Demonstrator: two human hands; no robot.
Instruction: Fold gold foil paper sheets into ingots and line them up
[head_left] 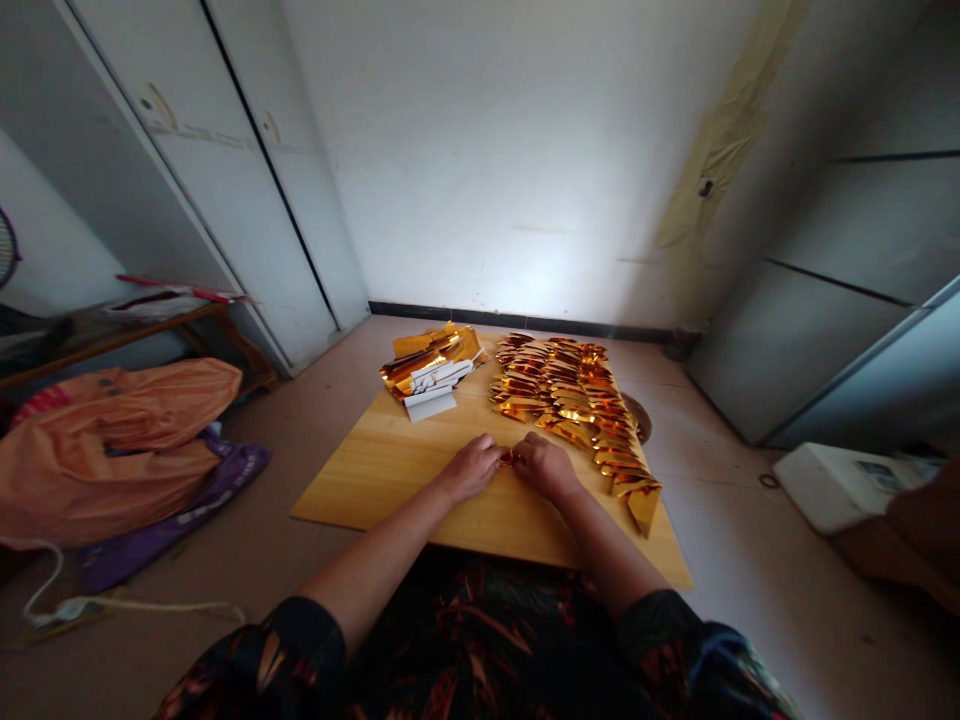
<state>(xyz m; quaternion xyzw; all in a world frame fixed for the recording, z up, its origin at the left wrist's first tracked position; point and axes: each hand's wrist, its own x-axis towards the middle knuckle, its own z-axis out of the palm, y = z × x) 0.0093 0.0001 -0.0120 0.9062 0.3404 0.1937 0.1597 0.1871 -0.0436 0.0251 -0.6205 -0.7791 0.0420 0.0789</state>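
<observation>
Over the middle of a wooden board (360,465), my left hand (474,466) and my right hand (544,465) meet around a small piece of gold foil paper (508,458). Fingers of both hands are closed on it from either side, and much of it is hidden by them. Beyond my right hand lie several rows of folded gold foil pieces (555,385), overlapping one another. Past my left hand rests a loose pile of gold foil sheets (431,350), with white-backed folded strips (439,377) on its near side.
Left of the board, an orange cloth or bag (120,440) and a purple bag (172,510) lie near a low wooden shelf (225,335). A white cable (165,605) crosses the floor. A white box (840,485) stands at right, and a round dish-like object (639,415) shows behind the board's right edge.
</observation>
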